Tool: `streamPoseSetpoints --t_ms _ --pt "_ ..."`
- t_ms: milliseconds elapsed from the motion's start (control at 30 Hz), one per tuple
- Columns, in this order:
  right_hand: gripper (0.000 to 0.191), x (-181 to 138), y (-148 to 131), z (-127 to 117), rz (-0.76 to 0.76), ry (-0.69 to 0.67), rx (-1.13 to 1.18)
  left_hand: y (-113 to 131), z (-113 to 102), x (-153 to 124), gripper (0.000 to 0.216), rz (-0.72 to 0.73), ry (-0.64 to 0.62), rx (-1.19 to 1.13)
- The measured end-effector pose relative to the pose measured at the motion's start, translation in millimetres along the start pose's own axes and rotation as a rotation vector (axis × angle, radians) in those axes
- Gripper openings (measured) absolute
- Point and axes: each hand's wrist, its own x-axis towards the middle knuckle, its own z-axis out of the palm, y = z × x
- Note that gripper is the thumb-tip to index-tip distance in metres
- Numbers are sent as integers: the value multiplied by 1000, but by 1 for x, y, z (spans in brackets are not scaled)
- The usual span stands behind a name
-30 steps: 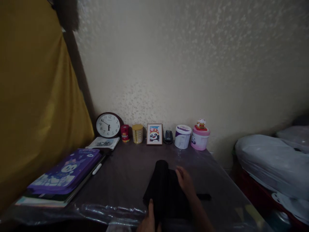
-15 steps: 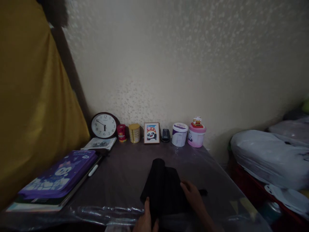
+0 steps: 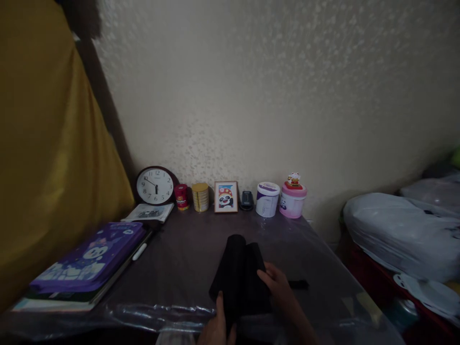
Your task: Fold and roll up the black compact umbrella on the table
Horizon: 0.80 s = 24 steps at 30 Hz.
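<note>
A black, soft, fabric-like piece [image 3: 230,273] lies on the table in front of me, with a thick rounded fold along its left side and a second fold standing up on its right. My left hand [image 3: 215,326] grips its near end, the thumb on top and the other fingers mostly hidden. At the right edge, my right hand [image 3: 275,282] pinches the material between thumb and fingers. A short black strap [image 3: 299,284] sticks out on the table beyond my right wrist. Darkness hides the detail of the black material.
Along the wall stand a clock [image 3: 155,185], a red can [image 3: 182,197], a yellow tin [image 3: 200,197], a panda picture frame [image 3: 226,197] and two tubs. A purple case [image 3: 89,258] on books and a white pen [image 3: 139,252] lie left. White bags [image 3: 398,235] sit beyond the table's right edge.
My right hand has moved left and slightly up, bringing the right edge of the black fabric inward, so it looks narrower. More of the strap shows. My left hand stays nearly still.
</note>
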Motion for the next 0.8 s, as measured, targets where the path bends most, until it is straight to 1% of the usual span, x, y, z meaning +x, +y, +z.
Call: streamPoseSetpoints --t_ms 100,200,333,500,600,700,800 --pt "40 4 -15 12 15 3 -30 3 -3 -1 69 -31 -22 25" --pt "48 11 -22 30 62 -43 1 6 -5 -1 69 -32 -30 43" --pt "52 24 -21 57 77 -23 -23 7 -5 1 70 -33 -49 52" --pt "48 31 -19 84 68 -66 -135 6 -3 4 71 -36 -65 58" --pt "46 32 -17 91 73 -92 -222 4 -2 4 69 -29 -42 54" --pt "45 32 -14 92 43 -140 -283 6 -2 1 68 -30 -23 45" --pt "47 32 -15 92 22 -211 -287 9 -6 -5 68 -76 -4 19"
